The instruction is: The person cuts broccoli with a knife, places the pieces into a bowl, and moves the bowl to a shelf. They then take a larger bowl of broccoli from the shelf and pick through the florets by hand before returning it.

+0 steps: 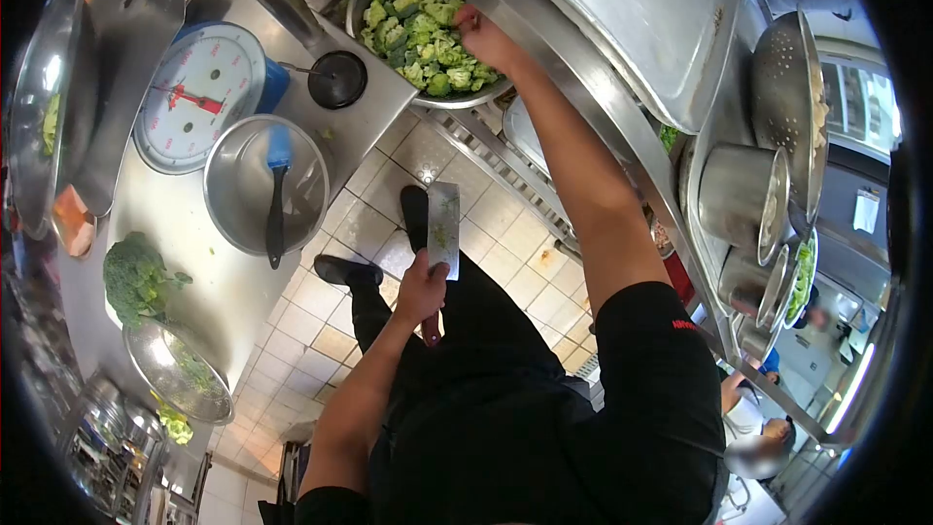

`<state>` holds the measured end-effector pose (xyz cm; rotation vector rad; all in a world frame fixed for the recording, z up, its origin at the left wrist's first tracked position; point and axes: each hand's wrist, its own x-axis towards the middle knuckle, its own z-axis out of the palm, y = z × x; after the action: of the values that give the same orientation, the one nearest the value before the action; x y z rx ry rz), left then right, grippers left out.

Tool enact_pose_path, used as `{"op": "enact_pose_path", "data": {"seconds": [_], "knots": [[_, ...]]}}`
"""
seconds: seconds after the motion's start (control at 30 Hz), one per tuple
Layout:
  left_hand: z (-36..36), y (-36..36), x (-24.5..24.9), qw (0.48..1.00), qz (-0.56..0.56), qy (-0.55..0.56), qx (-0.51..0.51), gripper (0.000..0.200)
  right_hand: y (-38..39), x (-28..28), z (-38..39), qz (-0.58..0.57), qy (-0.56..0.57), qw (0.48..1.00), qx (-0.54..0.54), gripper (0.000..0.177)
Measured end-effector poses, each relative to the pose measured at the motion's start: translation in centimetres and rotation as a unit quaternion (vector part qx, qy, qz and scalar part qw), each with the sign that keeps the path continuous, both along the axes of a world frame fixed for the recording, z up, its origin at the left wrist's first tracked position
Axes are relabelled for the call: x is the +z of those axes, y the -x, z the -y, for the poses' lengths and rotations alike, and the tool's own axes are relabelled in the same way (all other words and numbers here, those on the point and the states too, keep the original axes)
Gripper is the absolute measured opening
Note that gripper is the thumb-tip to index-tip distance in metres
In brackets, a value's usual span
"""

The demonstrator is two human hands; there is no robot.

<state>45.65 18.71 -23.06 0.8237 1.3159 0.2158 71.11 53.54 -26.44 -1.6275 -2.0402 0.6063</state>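
A cleaver [443, 233] with green bits stuck to its broad blade points away from me, its dark red handle wrapped by my left hand [421, 290] above the floor. My right hand [482, 40] reaches out to a large metal bowl [355, 0] heaped with cut broccoli florets [413, 34]. The fingers there are curled in at the right side of the heap, touching it; whatever lies inside them is hidden.
On the left counter are a dial scale [199, 97], a metal pot [316, 185] with a blue-headed brush [279, 160], a whole broccoli head [136, 277] and a strainer [180, 369]. Metal shelving on the right bears pots [739, 194] and a colander [782, 97]. Another person [748, 413] stands far right.
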Motion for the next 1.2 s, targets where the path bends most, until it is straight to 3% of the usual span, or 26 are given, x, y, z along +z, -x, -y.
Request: {"op": "enact_pose_path", "data": {"seconds": [0.07,0.13,0.23,0.33,0.47,0.57,0.67,0.73,0.8,1.0,1.2], "knots": [[0.0,0.2,-0.1,1.0,0.001,-0.007,-0.003,0.027,1.7,1.8,1.5,0.056,0.073,0.996,-0.006,0.026],[-0.3,0.3,0.2,1.0,0.003,-0.028,-0.012,0.026,1.6,-0.9,2.6,0.273,0.102,0.952,-0.089,0.026],[-0.6,0.4,0.5,1.0,-0.008,-0.009,-0.01,0.025,1.2,-4.0,2.9,0.258,0.069,0.943,-0.198,0.028],[0.0,0.7,0.0,1.0,-0.006,-0.021,-0.008,0.025,0.8,-5.1,3.3,0.306,0.076,0.927,-0.201,0.033],[0.3,0.7,-0.3,1.0,-0.006,-0.023,-0.007,0.024,1.0,-2.8,3.8,0.261,0.093,0.941,-0.193,0.047],[0.0,0.6,-0.2,1.0,-0.011,-0.023,-0.015,0.024,1.1,0.4,3.7,0.121,0.179,0.952,-0.216,0.053],[-0.3,1.0,0.4,1.0,-0.015,-0.019,-0.015,0.024,-0.5,0.7,3.9,0.022,0.149,0.963,-0.222,0.057],[-0.4,1.3,0.3,1.0,-0.009,-0.017,-0.006,0.024,-4.0,-4.5,2.0,-0.073,0.111,0.965,-0.225,0.059],[-0.1,1.3,-0.5,0.999,-0.015,-0.028,-0.004,0.025,-5.4,-5.8,1.4,-0.132,0.053,0.967,-0.212,0.055],[-0.1,0.7,-0.4,1.0,0.004,-0.002,0.007,0.025,-4.5,-4.6,2.1,-0.064,-0.065,0.983,-0.158,0.043],[-0.2,0.3,0.2,1.0,-0.006,-0.002,-0.013,0.024,1.1,2.2,4.6,0.058,0.089,0.985,-0.135,0.032]]}}
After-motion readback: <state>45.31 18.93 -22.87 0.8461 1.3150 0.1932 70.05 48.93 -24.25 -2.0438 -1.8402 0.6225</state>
